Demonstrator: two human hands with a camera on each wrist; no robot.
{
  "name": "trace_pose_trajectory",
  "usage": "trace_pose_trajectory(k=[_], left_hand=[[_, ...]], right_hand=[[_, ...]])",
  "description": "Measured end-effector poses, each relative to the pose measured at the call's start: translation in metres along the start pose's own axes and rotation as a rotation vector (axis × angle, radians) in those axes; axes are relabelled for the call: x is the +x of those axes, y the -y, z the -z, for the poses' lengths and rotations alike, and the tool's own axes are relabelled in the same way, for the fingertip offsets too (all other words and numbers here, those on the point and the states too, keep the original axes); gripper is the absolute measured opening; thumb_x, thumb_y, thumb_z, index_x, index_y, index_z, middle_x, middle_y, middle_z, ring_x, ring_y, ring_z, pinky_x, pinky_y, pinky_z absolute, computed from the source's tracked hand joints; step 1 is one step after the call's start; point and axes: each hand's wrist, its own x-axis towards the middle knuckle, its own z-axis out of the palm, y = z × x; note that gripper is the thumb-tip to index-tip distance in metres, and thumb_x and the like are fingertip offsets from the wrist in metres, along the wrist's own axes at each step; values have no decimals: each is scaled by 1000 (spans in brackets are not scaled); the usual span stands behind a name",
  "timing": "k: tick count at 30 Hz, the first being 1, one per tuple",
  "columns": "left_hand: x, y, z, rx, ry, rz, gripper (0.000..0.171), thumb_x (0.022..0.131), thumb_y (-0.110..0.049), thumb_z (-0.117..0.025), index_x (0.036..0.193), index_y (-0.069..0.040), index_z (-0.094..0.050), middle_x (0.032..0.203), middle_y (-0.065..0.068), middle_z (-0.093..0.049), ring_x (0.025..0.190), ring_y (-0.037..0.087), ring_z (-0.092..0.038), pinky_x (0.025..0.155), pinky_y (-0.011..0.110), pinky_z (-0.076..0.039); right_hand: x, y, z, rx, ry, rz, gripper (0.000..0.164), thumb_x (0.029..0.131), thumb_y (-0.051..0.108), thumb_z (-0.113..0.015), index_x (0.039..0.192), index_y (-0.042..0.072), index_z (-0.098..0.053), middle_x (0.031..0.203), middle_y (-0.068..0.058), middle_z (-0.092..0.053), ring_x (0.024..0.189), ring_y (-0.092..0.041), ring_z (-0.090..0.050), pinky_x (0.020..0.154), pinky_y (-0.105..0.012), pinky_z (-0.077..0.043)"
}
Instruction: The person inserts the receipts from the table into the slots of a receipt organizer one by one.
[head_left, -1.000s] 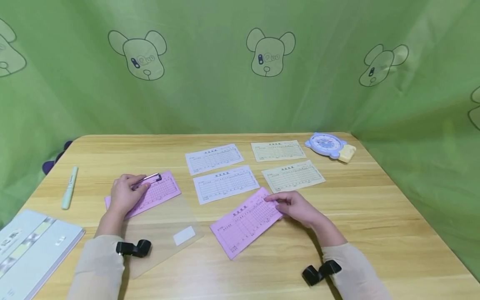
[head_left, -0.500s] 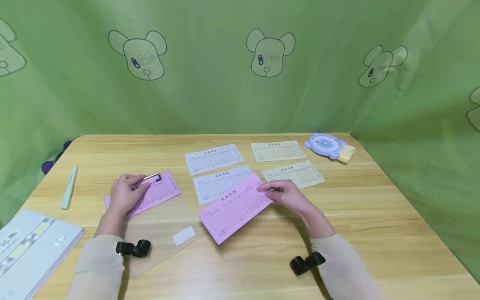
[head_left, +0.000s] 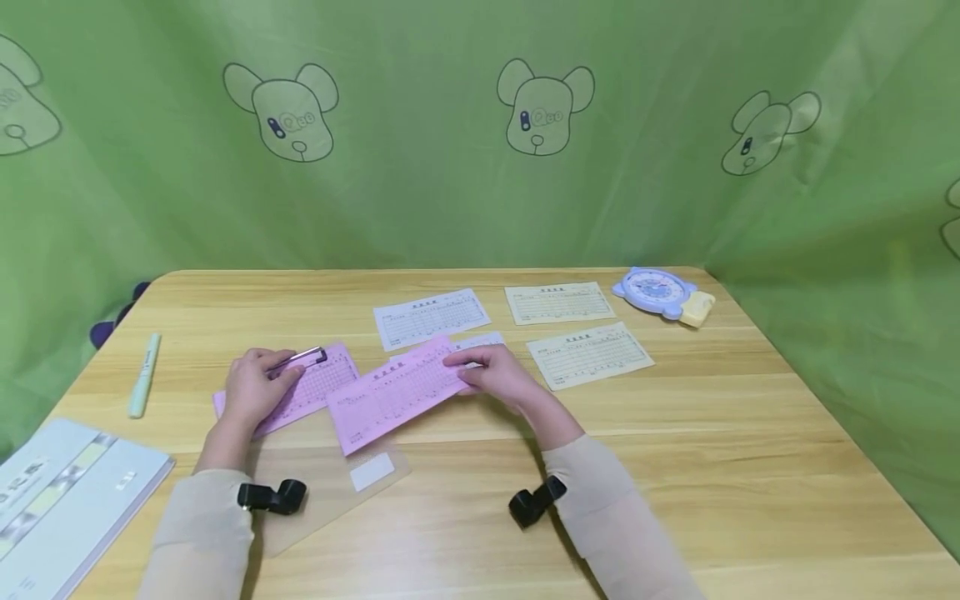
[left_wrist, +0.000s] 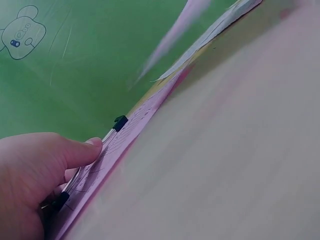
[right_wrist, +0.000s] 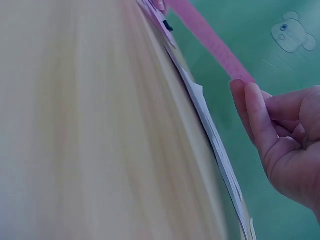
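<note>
My left hand (head_left: 258,387) holds a silver bar-like clip (head_left: 300,360) with dark ends, the thumb lying on its bar in the left wrist view. Beneath the clip lies a pink printed form (head_left: 326,379), on a see-through, board-like sheet (head_left: 315,517) with a white label. Between thumb and fingers, my right hand (head_left: 491,377) pinches the right end of another pink form (head_left: 397,392). Raised off the table, this slip slants across the nearer blue-white form (head_left: 480,340) and hides most of it. In the right wrist view the raised pink form (right_wrist: 215,45) appears nearly edge-on.
Another blue-white form (head_left: 431,318) and two yellowish forms (head_left: 558,302) lie farther back. A blue toy-like clock (head_left: 654,292) with a cream block (head_left: 697,308) stands back right. At left are a mint marker (head_left: 144,375) and a pale blue notebook (head_left: 75,500).
My right hand has lifted its pink form and carried it left, from right of centre to beside the clipped pink form. My left hand has stayed on the clip.
</note>
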Motion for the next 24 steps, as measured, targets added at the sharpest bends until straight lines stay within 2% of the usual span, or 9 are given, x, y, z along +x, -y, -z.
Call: trace_pose_trajectory(k=[5, 10, 13, 18, 24], left_hand=[[0, -1, 0, 4, -1, -1, 37, 83, -20, -57, 111, 4, -54, 103, 24, -47, 94, 38, -39, 80, 48, -27], [-1, -1, 0, 15, -1, 3, 37, 83, -20, -57, 111, 4, -54, 103, 24, -47, 94, 38, -39, 80, 48, -27], [-1, -2, 1, 16, 3, 8, 37, 83, -19, -57, 111, 4, -54, 103, 24, -47, 95, 39, -38, 80, 48, -27], [0, -3, 2, 22, 4, 5, 37, 82, -19, -57, 111, 4, -54, 104, 24, -47, 95, 39, -39, 80, 49, -27], [0, -5, 2, 41, 11, 7, 37, 83, -19, -57, 112, 4, -54, 105, 25, -47, 95, 39, -39, 80, 48, -28]], right_hand=[[16, -5, -14, 15, 44, -15, 31, 80, -12, -47, 108, -5, -56, 118, -19, -46, 70, -20, -58, 66, -30, -49], [23, -2, -32, -38, 62, -17, 32, 79, -12, -47, 107, -1, -59, 119, -15, -46, 68, -18, -58, 63, -28, -49], [27, 0, -45, -85, 42, -18, 31, 78, -11, -50, 103, 2, -62, 112, -12, -51, 66, -16, -58, 61, -26, -49], [32, 1, -66, -77, 1, -30, 23, 77, -10, -53, 96, -1, -63, 89, -10, -56, 59, -15, -57, 57, -25, -49], [34, 3, -87, -7, 20, -54, 22, 77, -13, -51, 95, -6, -61, 88, -10, -56, 61, -16, -59, 58, -24, -49]])
